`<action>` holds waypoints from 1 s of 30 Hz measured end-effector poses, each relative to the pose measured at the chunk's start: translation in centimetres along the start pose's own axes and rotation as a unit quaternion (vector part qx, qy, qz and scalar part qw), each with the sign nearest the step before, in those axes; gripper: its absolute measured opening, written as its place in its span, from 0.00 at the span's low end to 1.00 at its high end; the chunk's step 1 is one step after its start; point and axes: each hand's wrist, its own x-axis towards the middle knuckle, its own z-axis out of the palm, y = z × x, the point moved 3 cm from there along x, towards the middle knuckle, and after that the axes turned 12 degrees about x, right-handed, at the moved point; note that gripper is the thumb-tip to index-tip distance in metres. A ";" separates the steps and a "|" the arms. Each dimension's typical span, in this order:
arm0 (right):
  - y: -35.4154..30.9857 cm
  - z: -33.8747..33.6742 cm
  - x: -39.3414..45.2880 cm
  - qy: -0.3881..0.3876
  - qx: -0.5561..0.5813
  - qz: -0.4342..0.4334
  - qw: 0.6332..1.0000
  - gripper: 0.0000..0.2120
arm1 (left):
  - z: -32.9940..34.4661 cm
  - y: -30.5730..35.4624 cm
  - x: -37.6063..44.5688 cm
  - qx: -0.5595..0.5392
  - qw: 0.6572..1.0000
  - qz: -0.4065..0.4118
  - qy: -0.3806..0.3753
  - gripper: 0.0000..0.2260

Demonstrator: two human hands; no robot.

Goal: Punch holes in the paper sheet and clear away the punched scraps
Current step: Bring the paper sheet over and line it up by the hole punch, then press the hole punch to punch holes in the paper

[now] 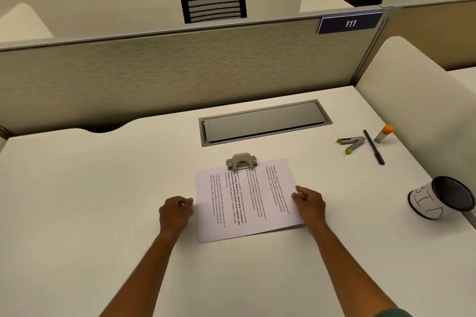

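Note:
A printed paper sheet [247,201] lies on the white desk [90,201], turned sideways to me. Its far edge sits inside the slot of a small grey metal hole punch [241,161]. My left hand [176,212] pinches the sheet's left edge with curled fingers. On the opposite side, my right hand [309,203] grips the right edge between thumb and fingers. Both hands are well short of the punch. No punched scraps are visible.
A grey cable hatch [265,122] is set in the desk behind the punch. At the right lie a stapler [351,142], a black pen [374,147] and an orange-capped glue stick [383,133]. A mesh cup [441,197] lies tipped at the right edge. A partition [180,72] closes the back.

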 end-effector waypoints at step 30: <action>0.6 0.9 0.7 0.086 0.026 0.029 0.995 0.13 | 9.3 18.2 10.8 0.181 0.937 0.299 0.011 0.21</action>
